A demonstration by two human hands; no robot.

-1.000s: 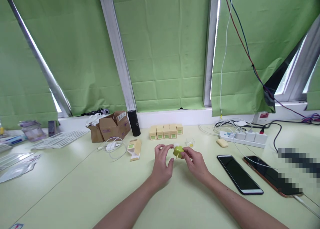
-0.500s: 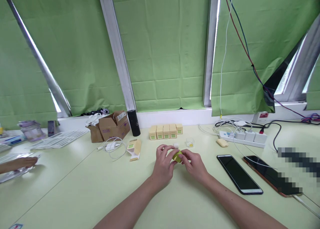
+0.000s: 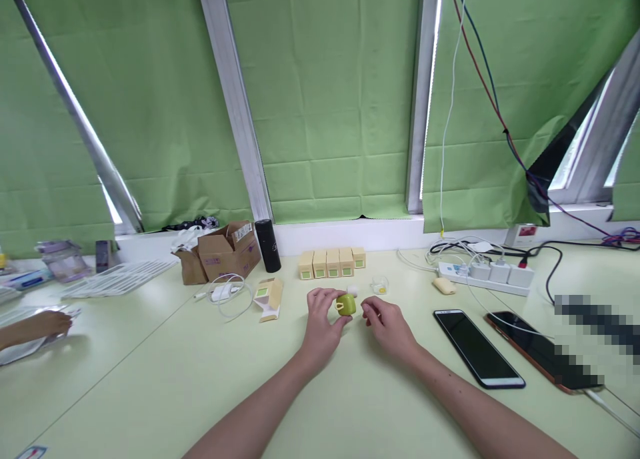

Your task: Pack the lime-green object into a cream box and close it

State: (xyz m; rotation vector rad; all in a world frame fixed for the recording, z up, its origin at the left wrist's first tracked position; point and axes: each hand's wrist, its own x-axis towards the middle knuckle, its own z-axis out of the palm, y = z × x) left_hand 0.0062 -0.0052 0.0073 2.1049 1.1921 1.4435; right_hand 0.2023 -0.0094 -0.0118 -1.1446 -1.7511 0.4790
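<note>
My left hand [image 3: 320, 322] pinches a small round yellow-green case [image 3: 346, 305] between thumb and fingers, just above the pale green table [image 3: 200, 379]. My right hand [image 3: 387, 322] hovers a little to the right of the case, fingers curled and apart from it, with nothing visible in them. Just behind the case lie a small white piece [image 3: 353, 289] and a small clear cup with a yellow bit [image 3: 380, 285]. A row of several small yellow boxes [image 3: 332, 263] stands further back.
An opened yellow box [image 3: 269, 298], a white cable [image 3: 227, 293], a brown carton [image 3: 224, 252] and a black cylinder [image 3: 268, 246] are at the left. Two phones [image 3: 479, 347] and a power strip [image 3: 487, 275] lie right. Another person's hand [image 3: 43, 325] rests at the far left.
My right hand let go of the green case and drew back to the right. My left hand now holds the case alone, slightly further left. The other person's hand came into view at the left.
</note>
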